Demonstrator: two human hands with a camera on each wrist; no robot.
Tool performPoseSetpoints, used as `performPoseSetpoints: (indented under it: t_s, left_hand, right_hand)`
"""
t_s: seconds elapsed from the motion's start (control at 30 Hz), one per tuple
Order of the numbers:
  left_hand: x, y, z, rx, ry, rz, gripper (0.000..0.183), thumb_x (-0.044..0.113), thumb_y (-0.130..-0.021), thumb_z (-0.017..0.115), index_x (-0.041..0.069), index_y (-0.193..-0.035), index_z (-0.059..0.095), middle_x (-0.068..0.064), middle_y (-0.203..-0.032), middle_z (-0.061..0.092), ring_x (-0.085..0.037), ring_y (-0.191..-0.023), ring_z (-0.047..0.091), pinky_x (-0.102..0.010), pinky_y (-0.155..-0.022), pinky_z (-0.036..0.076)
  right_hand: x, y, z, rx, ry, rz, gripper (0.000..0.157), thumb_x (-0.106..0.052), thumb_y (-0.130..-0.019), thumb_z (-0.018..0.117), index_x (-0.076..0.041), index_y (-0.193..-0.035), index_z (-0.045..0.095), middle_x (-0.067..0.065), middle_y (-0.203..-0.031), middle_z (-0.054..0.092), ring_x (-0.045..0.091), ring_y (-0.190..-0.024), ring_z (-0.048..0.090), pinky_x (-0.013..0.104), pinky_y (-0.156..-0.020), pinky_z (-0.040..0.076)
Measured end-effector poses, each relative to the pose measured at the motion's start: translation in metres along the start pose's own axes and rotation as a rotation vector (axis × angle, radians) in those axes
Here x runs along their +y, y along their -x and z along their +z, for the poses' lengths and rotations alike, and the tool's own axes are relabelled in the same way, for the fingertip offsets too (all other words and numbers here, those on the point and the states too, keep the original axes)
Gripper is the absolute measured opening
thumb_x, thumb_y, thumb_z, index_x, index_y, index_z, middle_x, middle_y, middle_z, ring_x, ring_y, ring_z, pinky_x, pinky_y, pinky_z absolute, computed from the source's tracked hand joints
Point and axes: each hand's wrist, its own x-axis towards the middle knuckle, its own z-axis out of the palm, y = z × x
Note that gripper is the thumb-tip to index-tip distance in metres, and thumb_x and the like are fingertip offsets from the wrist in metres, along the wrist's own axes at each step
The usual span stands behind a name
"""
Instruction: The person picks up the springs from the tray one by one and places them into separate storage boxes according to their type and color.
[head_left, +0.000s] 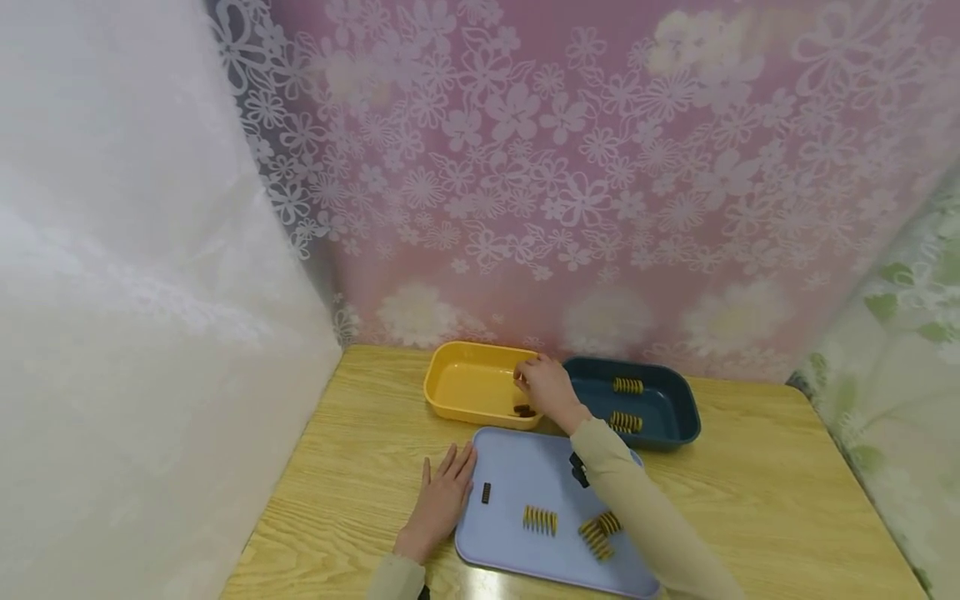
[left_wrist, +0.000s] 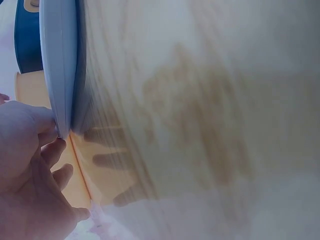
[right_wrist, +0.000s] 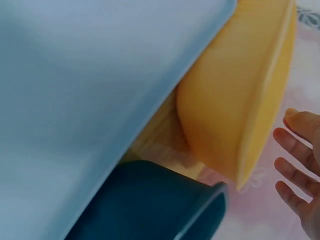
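Note:
My right hand point(head_left: 551, 390) hovers over the right end of a yellow container point(head_left: 468, 387). Its fingers are loosely bent, and the right wrist view shows nothing between them. Small dark springs point(head_left: 524, 411) lie in the container below that hand. With extended fingers, my left hand point(head_left: 441, 504) touches the left edge of a light blue tray point(head_left: 513, 467). On the tray are a small dark spring point(head_left: 487, 493), a larger yellow spring point(head_left: 540, 520) and, by the right sleeve, overlapping yellow springs point(head_left: 596, 540). The right forearm covers part of the tray's right side.
A dark blue container point(head_left: 667, 408) holding yellow springs point(head_left: 628, 386) stands right of the yellow one. Both containers are behind the tray on a wooden table point(head_left: 360, 442). Flowered curtains point(head_left: 525, 208) enclose the back and sides.

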Motion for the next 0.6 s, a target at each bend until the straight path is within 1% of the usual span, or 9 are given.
performPoseSetpoints:
  t_s: [0.2,0.43,0.6]
  left_hand:
    - [-0.001,-0.001,0.002,0.009,-0.004,0.005,0.050,0.023,-0.093,0.053,0.011,-0.140,0.041,-0.003,-0.145,0.037,-0.029,-0.133,0.033,-0.066,-0.100,0.023]
    - [0.000,-0.001,0.000,0.014,-0.003,0.008,0.049,0.022,-0.092,0.054,0.010,-0.139,0.043,-0.004,-0.144,0.039,-0.029,-0.133,0.034,-0.066,-0.099,0.024]
    - [0.003,0.000,-0.002,0.010,-0.003,0.006,0.049,0.022,-0.092,0.054,0.010,-0.138,0.043,-0.004,-0.144,0.040,-0.030,-0.133,0.034,-0.066,-0.099,0.025]
  right_hand:
    - [-0.003,0.010,-0.016,0.036,-0.005,-0.008,0.008,-0.022,-0.081,0.071,-0.016,-0.084,0.068,-0.002,-0.080,0.064,0.017,-0.076,0.049,0.030,-0.071,0.045]
    - [-0.009,0.028,-0.031,0.112,-0.038,-0.036,0.011,-0.023,-0.080,0.072,-0.014,-0.085,0.069,-0.001,-0.078,0.064,0.018,-0.074,0.049,0.032,-0.069,0.045]
    - [-0.013,0.042,-0.037,0.121,-0.039,-0.041,0.010,-0.022,-0.079,0.073,-0.015,-0.084,0.068,-0.001,-0.078,0.063,0.018,-0.075,0.050,0.032,-0.069,0.045]
